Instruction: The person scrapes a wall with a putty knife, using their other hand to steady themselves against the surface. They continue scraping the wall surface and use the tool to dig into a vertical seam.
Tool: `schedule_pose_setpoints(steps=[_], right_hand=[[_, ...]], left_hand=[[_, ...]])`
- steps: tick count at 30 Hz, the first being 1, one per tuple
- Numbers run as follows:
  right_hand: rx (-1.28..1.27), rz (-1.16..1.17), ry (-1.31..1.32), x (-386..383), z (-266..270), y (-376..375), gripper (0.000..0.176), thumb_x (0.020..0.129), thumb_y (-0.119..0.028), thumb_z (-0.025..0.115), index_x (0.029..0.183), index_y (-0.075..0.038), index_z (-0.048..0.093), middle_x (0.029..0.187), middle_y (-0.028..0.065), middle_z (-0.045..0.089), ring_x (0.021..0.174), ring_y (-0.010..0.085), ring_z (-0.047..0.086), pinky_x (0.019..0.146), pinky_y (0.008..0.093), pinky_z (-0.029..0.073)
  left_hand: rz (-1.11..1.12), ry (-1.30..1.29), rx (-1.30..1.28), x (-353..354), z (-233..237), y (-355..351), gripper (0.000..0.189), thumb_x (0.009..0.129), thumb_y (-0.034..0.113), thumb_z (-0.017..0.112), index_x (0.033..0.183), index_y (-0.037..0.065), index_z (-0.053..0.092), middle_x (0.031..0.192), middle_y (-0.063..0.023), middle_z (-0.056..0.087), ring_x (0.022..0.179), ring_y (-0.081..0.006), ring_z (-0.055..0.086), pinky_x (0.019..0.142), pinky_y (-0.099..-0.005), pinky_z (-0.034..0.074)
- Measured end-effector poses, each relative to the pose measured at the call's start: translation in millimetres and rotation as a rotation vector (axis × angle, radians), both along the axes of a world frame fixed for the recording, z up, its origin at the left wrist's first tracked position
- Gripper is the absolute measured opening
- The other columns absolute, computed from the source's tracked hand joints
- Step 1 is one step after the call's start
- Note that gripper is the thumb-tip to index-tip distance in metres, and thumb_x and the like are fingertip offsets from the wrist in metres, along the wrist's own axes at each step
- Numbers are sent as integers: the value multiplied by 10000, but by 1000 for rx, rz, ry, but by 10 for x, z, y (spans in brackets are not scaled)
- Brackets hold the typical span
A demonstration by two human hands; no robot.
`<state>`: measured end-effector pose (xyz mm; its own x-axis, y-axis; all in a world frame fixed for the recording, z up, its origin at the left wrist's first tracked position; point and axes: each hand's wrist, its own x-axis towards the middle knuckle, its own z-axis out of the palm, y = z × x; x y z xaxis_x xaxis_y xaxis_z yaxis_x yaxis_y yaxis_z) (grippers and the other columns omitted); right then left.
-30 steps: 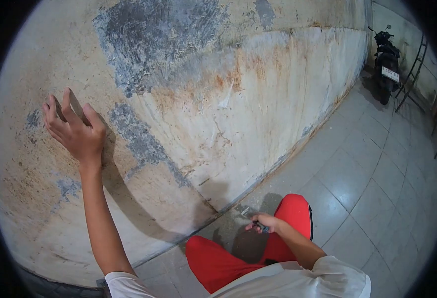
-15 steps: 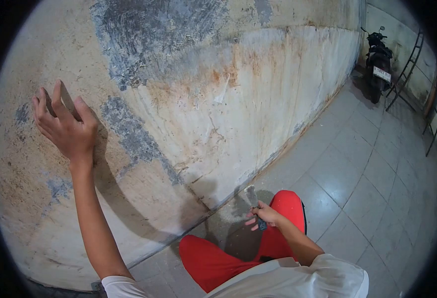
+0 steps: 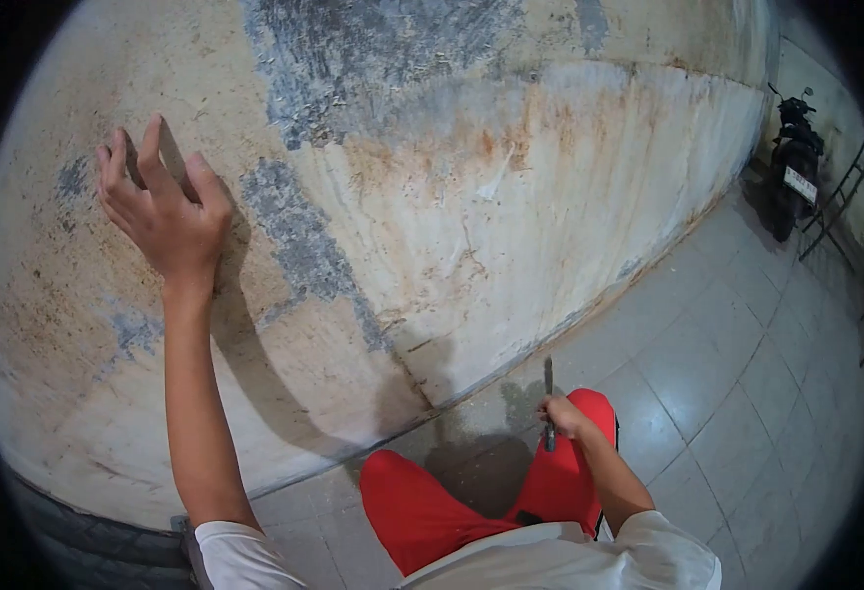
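My left hand [image 3: 172,216] rests against a stained, peeling wall [image 3: 422,236], fingers spread and bent, holding nothing. Patches of grey show where the pale paint is gone, one large patch [image 3: 383,59] at the top and a narrower one [image 3: 299,231] just right of this hand. Low down by my right knee, my right hand [image 3: 567,417] is closed round the handle of a putty knife [image 3: 548,376]. Its blade points up and is seen edge-on, apart from the wall. A loose flake of paint [image 3: 493,182] hangs from the wall's middle.
My bent legs in red trousers [image 3: 403,506] are close to the wall's foot. Grey floor tiles [image 3: 648,423] run along it to the right. A parked motorbike [image 3: 796,167] and a dark metal ladder [image 3: 838,202] stand far right. Black tyre-like tread [image 3: 88,541] shows at bottom left.
The view has swung left, so the wall and motorbike appear farther right. My right fingers have closed round the putty knife, and its blade has turned from flat to edge-on. My left hand stays at the wall.
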<state>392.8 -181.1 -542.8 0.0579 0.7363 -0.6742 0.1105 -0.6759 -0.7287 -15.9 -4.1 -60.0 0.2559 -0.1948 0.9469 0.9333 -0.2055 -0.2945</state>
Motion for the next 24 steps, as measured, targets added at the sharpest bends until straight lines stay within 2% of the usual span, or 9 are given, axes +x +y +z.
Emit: schedule_pose_setpoints(steps=[3, 8, 10, 11, 13, 16, 17, 20, 24], right_hand=[[102, 0, 822, 15, 395, -58, 231, 1028, -258, 508, 993, -44, 589, 1264, 206, 659, 1134, 369, 660, 881, 559, 589], [-87, -129, 129, -39, 109, -34, 258, 1034, -269, 492, 924, -69, 612, 1367, 213, 647, 1157, 332, 655, 930, 595, 571], [114, -218, 873, -92, 229, -13, 271, 1019, -243, 478, 960, -9, 602, 1219, 228, 693, 762, 279, 670, 647, 519, 575], [112, -212, 871, -78, 165, 19, 271, 1019, -243, 478, 960, -9, 602, 1219, 228, 693, 762, 279, 670, 647, 519, 575], [202, 32, 161, -17, -52, 54, 359, 1038, -273, 448, 932, 26, 615, 1127, 293, 700, 878, 339, 745, 757, 508, 612], [103, -50, 152, -177, -41, 168, 382, 1047, -286, 428, 907, 13, 617, 985, 293, 709, 703, 331, 724, 699, 462, 613], [206, -48, 186, -219, 34, 207, 290, 1056, -256, 451, 1115, -3, 581, 794, 208, 664, 557, 268, 633, 559, 398, 561], [403, -61, 29, -471, 565, 259, 356, 1055, -209, 502, 1361, -48, 418, 723, 108, 551, 505, 197, 523, 457, 351, 467], [877, -27, -131, -706, 1563, 270, 594, 1024, -78, 548, 1542, -56, 259, 999, 190, 626, 938, 269, 654, 858, 360, 515]], left_hand=[[2, -4, 5, 2, -4, 2, 526, 943, 247, 637, 1457, 186, 547, 1493, -176, 423, 1473, -446, 344, 1218, -602, 253], [0, -5, 7, -4, -15, 11, 535, 934, 245, 636, 1457, 189, 539, 1494, -176, 424, 1474, -450, 340, 1219, -612, 243], [-3, -6, 2, -10, -10, 6, 554, 923, 245, 643, 1464, 194, 532, 1495, -176, 425, 1472, -453, 342, 1218, -620, 239], [3, -7, 3, -17, -1, 7, 554, 923, 245, 643, 1464, 194, 532, 1495, -176, 425, 1472, -453, 342, 1218, -620, 239], [0, -1, 8, -13, -7, 8, 566, 915, 247, 651, 1465, 194, 530, 1496, -176, 423, 1469, -457, 345, 1215, -625, 241], [0, -15, -5, -5, -8, 7, 567, 914, 250, 653, 1465, 191, 531, 1499, -176, 422, 1468, -456, 346, 1216, -624, 239], [0, -20, 3, 0, 0, 6, 567, 914, 250, 653, 1465, 191, 531, 1499, -176, 422, 1468, -456, 346, 1216, -624, 239], [0, -21, 4, 9, -10, -9, 529, 956, 230, 642, 1472, 167, 541, 1517, -166, 404, 1496, -416, 332, 1229, -570, 241], [-16, -18, -5, -4, -15, 0, 563, 915, 233, 659, 1464, 187, 541, 1505, -172, 421, 1480, -432, 341, 1221, -612, 237]])
